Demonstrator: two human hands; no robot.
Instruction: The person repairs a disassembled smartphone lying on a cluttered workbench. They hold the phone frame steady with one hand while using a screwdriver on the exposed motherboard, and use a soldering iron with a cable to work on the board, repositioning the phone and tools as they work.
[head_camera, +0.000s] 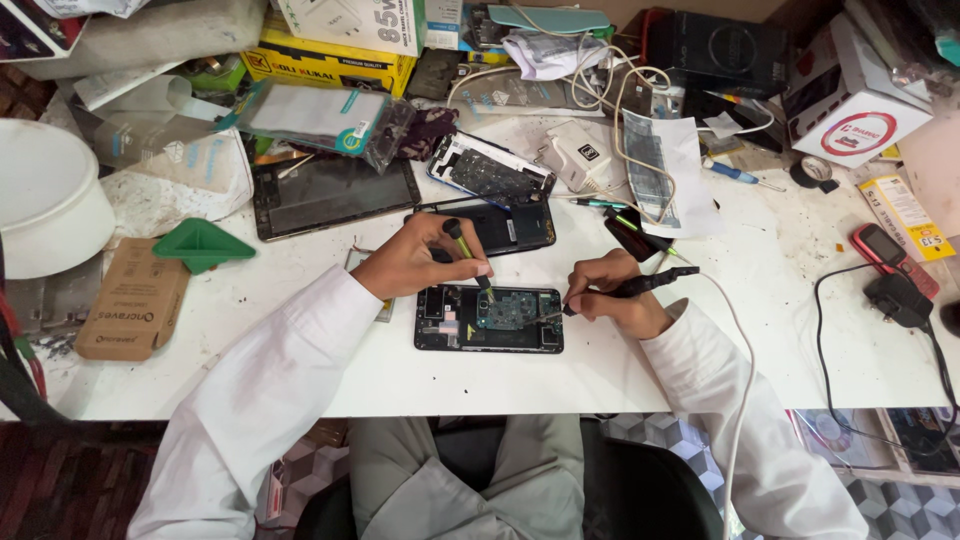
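White tabletop (420, 375) carries an opened phone (489, 319), back cover off and circuit board bare, lying flat just in front of the person and a little left of centre. The left hand (420, 262) comes in from about eight o'clock of the phone, its fingers curled tight round a yellow-green screwdriver (468, 255) whose tip comes down on the board's upper middle; the tip itself is too small to make out. The right hand (605, 295) sits at three o'clock of the phone, fingers pinched shut on a black corded tool (645, 285), its fine point reaching left to the phone's right edge, and whether it touches the board cannot be told. The tool's white cord (738, 345) runs down past the right sleeve and out of the bottom edge. At twelve o'clock of the phone lies a second dark phone (510, 228), partly hidden behind the left hand's fingers, and beyond it a phone frame with a bare back (490, 168). A dark tablet (332, 195) lies at about ten o'clock, with a green plastic triangle (200, 243) further left and a cardboard box (135, 300) at nine o'clock. A white bowl (45, 195) is cut off by the left edge. A red keypad phone (885, 250) lies far off at three o'clock. The clutter of boxes and cables along the back is too tangled to sort out.
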